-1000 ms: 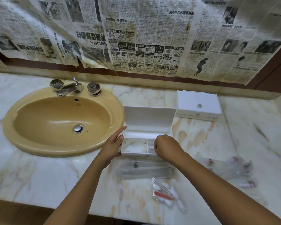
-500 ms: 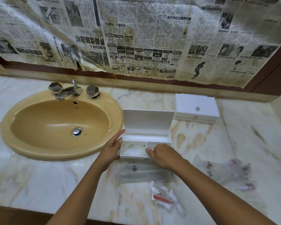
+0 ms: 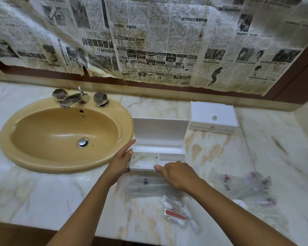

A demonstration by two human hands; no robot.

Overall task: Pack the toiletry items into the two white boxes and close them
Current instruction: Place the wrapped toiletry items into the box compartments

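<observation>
An open white box (image 3: 159, 137) stands mid-counter with its lid up. Its left compartment holds a clear packet (image 3: 143, 161). My left hand (image 3: 120, 161) touches the box's left side with straight fingers. My right hand (image 3: 178, 174) lies over the front wall, index finger pointing left along the rim and the other fingers curled under; its palm side is hidden. A second white box (image 3: 212, 118) sits closed at the back right. In front of the open box lie a clear packet with a dark emblem (image 3: 149, 185) and a swab packet with a red piece (image 3: 175, 213).
A tan sink (image 3: 16, 139) with a chrome tap (image 3: 73, 100) fills the left of the marble counter (image 3: 220, 157). More clear packets (image 3: 247, 185) lie at the right. Newspaper covers the wall behind. The counter's front edge runs just below the swab packet.
My right hand has drawn back from over the right compartment to the front rim and shifted left. The left hand stays at the box's side.
</observation>
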